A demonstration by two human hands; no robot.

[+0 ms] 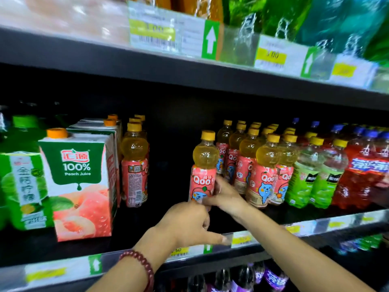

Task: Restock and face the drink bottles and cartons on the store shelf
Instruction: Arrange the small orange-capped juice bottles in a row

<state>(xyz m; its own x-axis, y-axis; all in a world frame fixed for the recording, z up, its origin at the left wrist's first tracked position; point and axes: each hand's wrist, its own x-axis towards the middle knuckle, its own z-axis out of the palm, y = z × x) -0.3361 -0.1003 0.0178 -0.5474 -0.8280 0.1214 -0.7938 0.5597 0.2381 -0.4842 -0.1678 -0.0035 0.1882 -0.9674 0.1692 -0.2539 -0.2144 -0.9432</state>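
Item: Qoo bottle (203,168), yellow cap, pink label, upright on the middle shelf (147,220), alone in the gap left of its row (263,165). Right hand (226,193) wrapped the lower label from the right, fingers curled round it. Left hand (189,220) pinched the bottle's base from below, little finger extended. Peach juice carton (81,186) stood well apart, left.
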